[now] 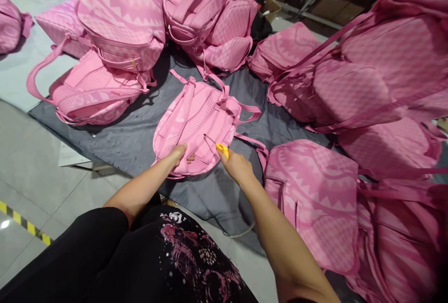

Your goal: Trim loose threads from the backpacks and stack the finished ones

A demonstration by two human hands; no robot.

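My right hand (235,165) is closed around a small yellow-handled thread snipper (220,148), thin metal tip aimed at the lower back panel of the pink patterned fabric backpack (196,121). My left hand (178,154) presses flat on that bag's bottom edge, fingers curled partly under, gripping nothing else. The backpack lies straps-up on a dark grey cloth sheet (133,140), just in front of me. Around it: heaps of matching pink backpacks (119,28), more on the right (367,74), near but mostly apart from this one. Progress, my guess: trimming on this bag looks barely begun, many bags left. Blade tips too small to read; can't see any loose thread. Right pile blurred and cropped. Grey tiled floor (31,163) at left.
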